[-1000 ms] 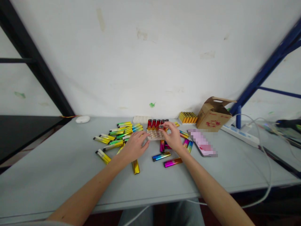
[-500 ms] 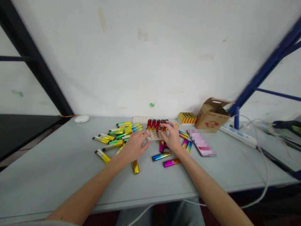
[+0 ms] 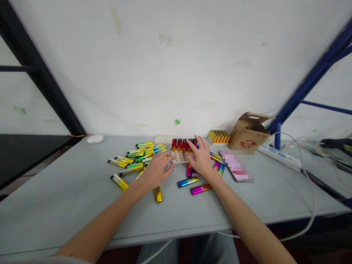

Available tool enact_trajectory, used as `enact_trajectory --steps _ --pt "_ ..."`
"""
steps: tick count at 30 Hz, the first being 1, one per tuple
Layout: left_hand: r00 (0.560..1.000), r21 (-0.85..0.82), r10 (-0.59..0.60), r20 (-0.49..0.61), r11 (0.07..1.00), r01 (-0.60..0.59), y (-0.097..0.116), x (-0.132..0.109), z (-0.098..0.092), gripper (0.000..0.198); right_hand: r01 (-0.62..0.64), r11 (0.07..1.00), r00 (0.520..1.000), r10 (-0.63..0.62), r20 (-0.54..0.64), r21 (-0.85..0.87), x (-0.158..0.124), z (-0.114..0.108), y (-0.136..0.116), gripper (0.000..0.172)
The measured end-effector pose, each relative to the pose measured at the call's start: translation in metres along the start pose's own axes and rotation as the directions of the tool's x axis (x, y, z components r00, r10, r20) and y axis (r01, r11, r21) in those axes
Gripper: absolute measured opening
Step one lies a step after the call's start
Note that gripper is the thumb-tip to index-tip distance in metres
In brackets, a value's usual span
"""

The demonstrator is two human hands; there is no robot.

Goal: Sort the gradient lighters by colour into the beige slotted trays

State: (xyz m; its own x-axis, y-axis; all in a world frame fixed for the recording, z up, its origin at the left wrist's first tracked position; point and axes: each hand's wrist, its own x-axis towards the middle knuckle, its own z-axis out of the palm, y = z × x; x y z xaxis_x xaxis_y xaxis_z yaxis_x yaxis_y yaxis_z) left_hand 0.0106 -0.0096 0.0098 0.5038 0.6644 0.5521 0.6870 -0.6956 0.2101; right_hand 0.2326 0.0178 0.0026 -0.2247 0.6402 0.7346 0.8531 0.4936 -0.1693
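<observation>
Appears to be loading a slotted white tray [image 3: 179, 158] with red lighters [image 3: 181, 144] — standing them upright in one row along the far side, with the near slots not yet filled. Braces the tray with the left hand [image 3: 157, 169]: fingers loosely bent, wrapped round nothing, tips against the tray's left edge. Reaches over the row with the right hand [image 3: 202, 157], fingers fanned wide and laid across the lighter tops at the row's right end. Cannot tell whether one lighter is pinched underneath, since the back of the hand hides the fingertips.

Finds the tray toward the back of the grey table [image 3: 68, 198], between the two hands and touching both.

Calls next, by the look of it, for seating the end lighter square in its slot under a firm left-hand brace. Then calls for a fresh pick from the loose stock lying flat. Offers a blue-and-gold lighter [image 3: 188, 182] and a magenta lighter [image 3: 202, 189] just beside the right wrist, a gold lighter [image 3: 158, 194] by the left forearm, and a yellow-green heap [image 3: 143, 152] left of the tray.

Further back: a spare white tray [image 3: 164, 138], a block of orange lighters [image 3: 219, 136], an open cardboard box [image 3: 249, 134], and a power strip [image 3: 277, 156] off to the right.
</observation>
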Motion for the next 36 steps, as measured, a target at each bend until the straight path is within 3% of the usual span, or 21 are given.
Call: enact_trajectory --steps 8,14,17,20,25,31,36 --pt "0.999 0.005 -0.029 0.026 1.0 0.029 -0.003 -0.002 0.002 0.025 -0.024 0.998 0.998 0.021 0.053 0.06 -0.001 0.0 0.002 0.063" --pt "0.997 0.012 -0.026 0.075 1.0 0.025 -0.003 -0.006 0.005 0.038 -0.134 0.976 0.985 0.112 0.133 0.17 -0.004 -0.007 0.02 0.075" --pt "0.994 0.031 -0.006 0.106 1.0 0.003 -0.001 -0.009 0.006 0.046 -0.191 0.951 0.975 0.155 0.158 0.245 -0.006 -0.012 0.037 0.066" --pt "0.993 0.049 0.008 0.122 0.999 -0.014 0.0 -0.009 0.004 0.046 -0.264 0.917 0.965 0.254 0.073 0.3 -0.006 -0.017 0.057 0.051" --pt "0.99 0.058 0.005 0.142 0.998 -0.013 0.002 -0.007 0.002 0.047 -0.393 0.873 0.908 0.418 -0.03 0.288 -0.004 -0.022 0.083 0.037" --pt "0.992 0.04 0.01 0.123 0.999 -0.016 -0.002 -0.008 0.006 0.041 -0.301 0.926 0.951 0.275 0.138 0.228 -0.006 -0.022 0.077 0.028" --pt "0.993 0.07 0.012 0.12 0.997 -0.02 -0.005 -0.007 0.008 0.036 -0.198 0.961 0.959 0.149 0.24 0.195 -0.007 -0.023 0.072 0.033"
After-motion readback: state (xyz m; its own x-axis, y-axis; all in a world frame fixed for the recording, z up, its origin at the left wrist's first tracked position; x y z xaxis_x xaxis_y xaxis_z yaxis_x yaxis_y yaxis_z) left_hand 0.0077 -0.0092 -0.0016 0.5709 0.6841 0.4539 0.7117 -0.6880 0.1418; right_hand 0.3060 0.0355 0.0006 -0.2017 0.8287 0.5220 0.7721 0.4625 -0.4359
